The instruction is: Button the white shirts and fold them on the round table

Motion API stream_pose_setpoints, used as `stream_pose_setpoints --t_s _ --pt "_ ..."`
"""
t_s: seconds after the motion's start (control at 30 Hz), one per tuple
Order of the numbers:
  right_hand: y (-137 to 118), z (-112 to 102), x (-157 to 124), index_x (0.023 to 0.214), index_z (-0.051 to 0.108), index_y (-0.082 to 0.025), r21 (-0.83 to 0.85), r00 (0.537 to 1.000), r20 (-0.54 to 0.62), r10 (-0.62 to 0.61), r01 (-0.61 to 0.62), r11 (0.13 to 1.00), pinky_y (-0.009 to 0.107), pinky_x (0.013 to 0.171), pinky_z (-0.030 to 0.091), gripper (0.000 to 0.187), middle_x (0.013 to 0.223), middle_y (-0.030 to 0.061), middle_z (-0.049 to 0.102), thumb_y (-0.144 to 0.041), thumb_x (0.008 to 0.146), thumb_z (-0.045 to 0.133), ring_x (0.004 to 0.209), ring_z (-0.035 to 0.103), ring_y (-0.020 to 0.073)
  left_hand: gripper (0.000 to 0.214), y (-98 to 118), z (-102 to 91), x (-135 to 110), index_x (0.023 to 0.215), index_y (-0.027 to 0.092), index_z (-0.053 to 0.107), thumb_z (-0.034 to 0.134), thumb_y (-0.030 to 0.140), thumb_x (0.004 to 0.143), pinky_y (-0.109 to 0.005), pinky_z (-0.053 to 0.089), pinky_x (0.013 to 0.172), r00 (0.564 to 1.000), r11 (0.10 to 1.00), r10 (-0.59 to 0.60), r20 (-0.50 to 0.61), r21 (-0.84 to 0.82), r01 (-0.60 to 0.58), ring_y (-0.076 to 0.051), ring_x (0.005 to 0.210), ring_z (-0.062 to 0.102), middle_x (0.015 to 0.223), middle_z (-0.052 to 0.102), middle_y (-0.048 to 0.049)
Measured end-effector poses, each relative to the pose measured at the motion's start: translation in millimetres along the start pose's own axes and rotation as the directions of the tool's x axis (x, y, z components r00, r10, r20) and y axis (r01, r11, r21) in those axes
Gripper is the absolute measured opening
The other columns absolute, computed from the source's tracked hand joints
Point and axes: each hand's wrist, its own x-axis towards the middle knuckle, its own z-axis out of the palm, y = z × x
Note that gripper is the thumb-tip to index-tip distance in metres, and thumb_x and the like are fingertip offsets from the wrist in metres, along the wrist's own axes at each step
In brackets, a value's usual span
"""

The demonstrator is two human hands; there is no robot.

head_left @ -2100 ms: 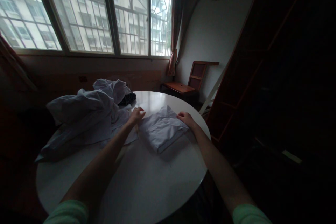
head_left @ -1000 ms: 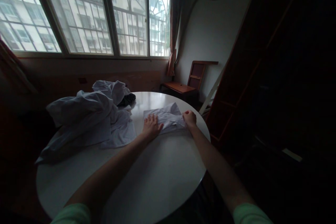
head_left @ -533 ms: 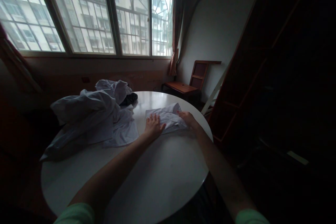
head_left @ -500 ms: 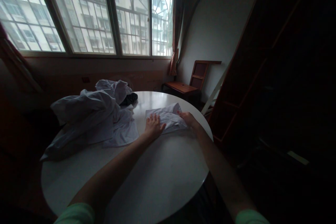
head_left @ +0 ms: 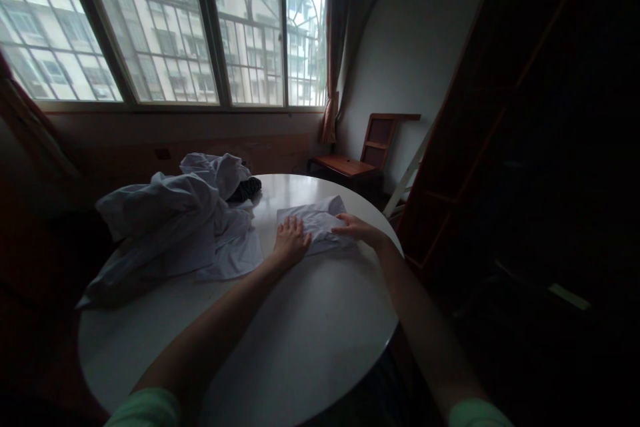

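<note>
A folded white cloth (head_left: 320,213), perhaps a garment, lies on the round white table (head_left: 310,327), its top layer creased. My left hand (head_left: 291,239) rests flat on its left part with the fingers spread. At the right side of the same cloth is my right hand (head_left: 354,228), its thumb and fingers closed on a fold near the edge. The fingertips there are partly lost in the dim light.
A loose heap of white cloth (head_left: 185,203) covers the table's left side, with a dark striped piece (head_left: 245,189) beside it. Beyond the table stand a wooden chair (head_left: 353,165) and a barred window (head_left: 250,40). Dark wooden furniture (head_left: 440,213) rises on the right.
My right hand has moved slightly left, over the cloth, bringing the fold at its right side inward. My left hand has shifted only a little and stays flat on the cloth.
</note>
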Motion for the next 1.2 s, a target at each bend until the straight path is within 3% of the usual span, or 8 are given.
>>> stream_pose_setpoints --t_s 0.13,0.33,0.57,0.73,0.8,0.93,1.07,1.2 --pt "-4 -8 -7 0.096 0.056 -0.013 0.169 0.991 0.135 -0.022 -0.001 0.986 0.022 0.066 0.042 0.04 0.087 0.0034 0.061 -0.036 0.064 0.065 0.072 0.054 0.0117 0.058 -2 -0.2 1 0.13 0.009 0.037 0.023 0.045 0.087 -0.043 0.023 0.103 1.0 1.0 0.021 0.01 -0.01 -0.021 -0.03 0.128 0.028 0.137 0.036 -0.0149" --pt "2 -15 -4 0.087 0.061 -0.014 0.041 0.985 0.154 0.078 -0.085 0.996 0.02 0.055 0.039 0.04 0.077 0.0014 0.062 -0.045 0.062 0.065 0.063 0.053 0.0111 0.06 -3 -2.1 2 0.132 0.011 0.035 0.021 0.048 0.087 -0.042 0.022 0.104 0.997 0.998 0.056 0.044 -0.038 -0.054 -0.028 0.129 0.026 0.139 0.033 -0.0134" --pt "14 -15 2 0.065 0.059 -0.014 -0.316 0.967 -0.15 0.208 -0.246 0.916 0.023 0.049 0.032 0.044 0.058 0.0016 0.057 -0.058 0.063 0.061 0.054 0.05 0.0129 0.066 -2 -6.1 3 0.133 0.011 0.033 0.023 0.055 0.084 -0.046 0.022 0.103 0.993 0.998 0.036 0.111 -0.047 -0.031 -0.031 0.13 0.021 0.141 0.03 -0.0148" --pt "-22 -5 11 0.09 0.059 -0.014 -0.441 0.789 -0.614 -0.036 -0.304 0.845 0.026 0.063 0.038 0.03 0.08 0.0093 0.063 -0.041 0.08 0.049 0.073 0.057 0.0195 0.065 -2 -7.3 3 0.132 0.012 0.035 0.025 0.055 0.084 -0.05 0.024 0.1 0.994 0.998 0.041 0.1 -0.052 -0.036 -0.031 0.129 0.023 0.139 0.032 -0.0155" --pt "-41 6 20 0.096 0.058 -0.015 -0.51 0.809 -0.555 -0.193 -0.147 0.847 0.028 0.072 0.039 0.025 0.088 0.0099 0.064 -0.031 0.084 0.042 0.082 0.058 0.02 0.065 -2 -7.4 2 0.131 0.012 0.035 0.025 0.055 0.084 -0.051 0.024 0.1 0.994 0.998 0.047 0.098 -0.057 -0.041 -0.031 0.129 0.023 0.139 0.032 -0.0157" --pt "-43 37 41 0.107 0.056 -0.014 -0.62 0.892 -0.233 -0.387 0.17 0.766 0.03 0.093 0.031 0.029 0.115 0.011 0.057 -0.025 0.086 0.039 0.108 0.049 0.0197 0.065 -1 -7.6 3 0.131 0.012 0.035 0.024 0.054 0.084 -0.051 0.024 0.1 0.994 0.998 0.034 0.102 -0.055 -0.029 -0.032 0.13 0.022 0.14 0.031 -0.0159" --pt "-4 54 54 0.119 0.05 -0.01 -0.739 0.965 -0.159 -0.209 0.024 0.673 0.044 0.101 0.02 0.041 0.13 0.017 0.045 -0.034 0.087 0.041 0.123 0.033 0.0286 0.065 -1 -7.3 3 0.132 0.012 0.034 0.025 0.054 0.084 -0.05 0.025 0.101 0.994 0.999 0.029 0.106 -0.049 -0.024 -0.031 0.13 0.022 0.14 0.031 -0.0158" --pt "20 55 58 0.123 0.047 -0.013 -0.751 0.988 -0.106 -0.111 -0.006 0.66 0.045 0.102 0.017 0.046 0.134 0.015 0.041 -0.041 0.088 0.036 0.125 0.031 0.0278 0.067 -2 -6.4 2 0.133 0.01 0.032 0.024 0.055 0.084 -0.05 0.024 0.101 0.994 0.999 0.032 0.105 -0.046 -0.027 -0.031 0.13 0.022 0.14 0.03 -0.0166"
